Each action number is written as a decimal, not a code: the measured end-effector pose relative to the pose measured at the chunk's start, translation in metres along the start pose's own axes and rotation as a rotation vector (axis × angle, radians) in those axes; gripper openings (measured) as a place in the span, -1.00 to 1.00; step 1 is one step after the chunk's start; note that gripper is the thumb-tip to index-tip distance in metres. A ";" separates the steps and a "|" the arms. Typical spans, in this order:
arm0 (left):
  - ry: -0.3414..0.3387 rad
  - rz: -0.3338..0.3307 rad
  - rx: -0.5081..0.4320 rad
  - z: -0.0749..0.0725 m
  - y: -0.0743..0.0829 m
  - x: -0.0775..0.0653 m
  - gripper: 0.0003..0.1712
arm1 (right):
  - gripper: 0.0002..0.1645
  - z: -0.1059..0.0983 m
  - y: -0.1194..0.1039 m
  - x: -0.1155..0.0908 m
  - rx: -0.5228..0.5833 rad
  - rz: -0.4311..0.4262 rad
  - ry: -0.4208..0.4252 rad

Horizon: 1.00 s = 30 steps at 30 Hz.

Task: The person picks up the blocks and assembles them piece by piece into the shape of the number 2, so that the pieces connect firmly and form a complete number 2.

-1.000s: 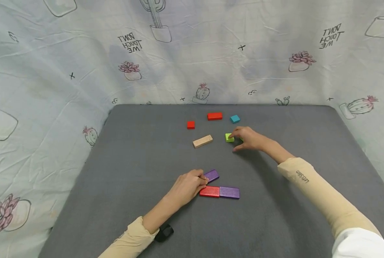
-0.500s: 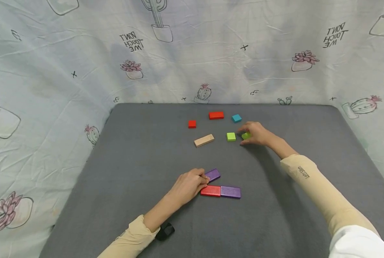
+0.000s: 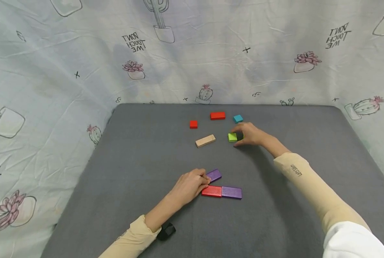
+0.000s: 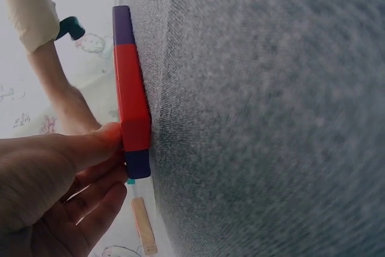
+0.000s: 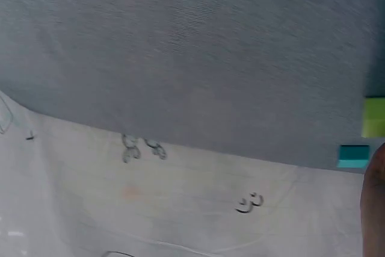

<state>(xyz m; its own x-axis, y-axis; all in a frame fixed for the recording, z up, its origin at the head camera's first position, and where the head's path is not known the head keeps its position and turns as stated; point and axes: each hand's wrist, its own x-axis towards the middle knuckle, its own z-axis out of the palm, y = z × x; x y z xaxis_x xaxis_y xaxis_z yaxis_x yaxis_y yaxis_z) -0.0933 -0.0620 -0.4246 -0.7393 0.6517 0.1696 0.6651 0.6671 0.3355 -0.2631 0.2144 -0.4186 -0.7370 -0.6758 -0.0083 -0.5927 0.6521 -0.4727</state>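
Note:
My left hand (image 3: 190,186) pinches the left end of a slanted purple block (image 3: 214,175), thumb toward me and fingers beyond. Right by the thumb lies a red block (image 3: 212,191), end to end with another purple block (image 3: 231,192). In the left wrist view the thumb overlaps the corner of the red block (image 4: 133,91). My right hand (image 3: 251,135) is farther back, thumb and forefinger spread beside a lime-green block (image 3: 232,137), apparently without pinching it. Its palm mostly hides a second green block. One green block (image 5: 374,117) shows at the right wrist view's edge.
Behind the hands lie a plain wooden block (image 3: 205,141), a small red block (image 3: 193,124), a longer red block (image 3: 217,115) and a teal block (image 3: 238,118). All rest on a grey table (image 3: 140,150). A printed cloth (image 3: 179,64) hangs along its back edge.
My right hand first touches the left green block, shifts right to the second one, then comes back left beside the first. The left hand stays put at the purple block.

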 end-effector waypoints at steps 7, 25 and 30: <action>-0.019 -0.014 0.008 -0.001 0.001 0.000 -0.90 | -0.37 0.006 -0.019 0.026 0.049 -0.020 -0.047; -0.019 -0.012 -0.002 0.000 -0.001 -0.003 -0.90 | -0.49 0.031 -0.038 0.060 0.187 -0.053 -0.086; -0.009 -0.007 -0.003 0.001 -0.002 -0.003 -0.92 | -0.65 0.034 -0.041 0.064 0.159 -0.084 -0.051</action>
<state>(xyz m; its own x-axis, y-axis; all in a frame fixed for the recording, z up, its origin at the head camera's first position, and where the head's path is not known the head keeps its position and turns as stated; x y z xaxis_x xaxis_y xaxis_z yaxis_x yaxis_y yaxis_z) -0.0919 -0.0651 -0.4265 -0.7426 0.6505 0.1593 0.6599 0.6701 0.3398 -0.2749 0.1322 -0.4296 -0.6670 -0.7450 -0.0058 -0.5900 0.5329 -0.6065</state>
